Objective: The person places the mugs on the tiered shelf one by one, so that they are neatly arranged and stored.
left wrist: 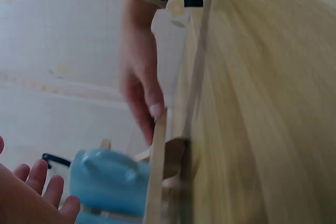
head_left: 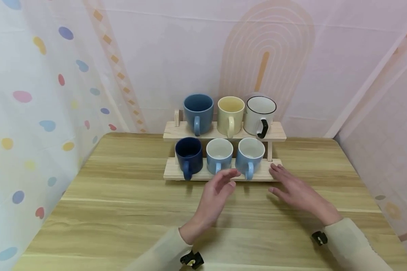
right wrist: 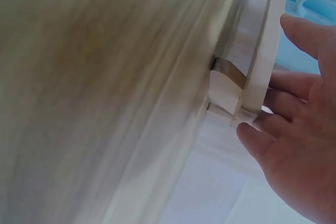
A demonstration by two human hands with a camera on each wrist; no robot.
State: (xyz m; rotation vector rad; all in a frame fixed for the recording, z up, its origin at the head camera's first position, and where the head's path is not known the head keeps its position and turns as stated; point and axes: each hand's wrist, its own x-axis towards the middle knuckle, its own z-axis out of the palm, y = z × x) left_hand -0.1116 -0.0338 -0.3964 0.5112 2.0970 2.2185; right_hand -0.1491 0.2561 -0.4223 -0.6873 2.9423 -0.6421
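Observation:
A two-tier wooden rack (head_left: 171, 173) stands on the table with three mugs on each tier. On its lower tier are a dark blue mug (head_left: 190, 160), a light blue mug (head_left: 218, 163) with a white inside, and a matching light blue mug (head_left: 247, 165) at the right. My left hand (head_left: 213, 199) is in front of the two light blue mugs, fingers extended and palm turned right, holding nothing. At the right end of the lower tier, my right hand (head_left: 298, 190) has its fingertips at the board (right wrist: 268, 40), thumb spread apart from the fingers.
The upper tier holds a blue mug (head_left: 198, 116), a pale yellow mug (head_left: 230, 116) and a white mug (head_left: 254, 124) with a black rim and handle. All handles face the front. A patterned curtain (head_left: 156, 56) hangs behind the wood-grain table (head_left: 122, 210).

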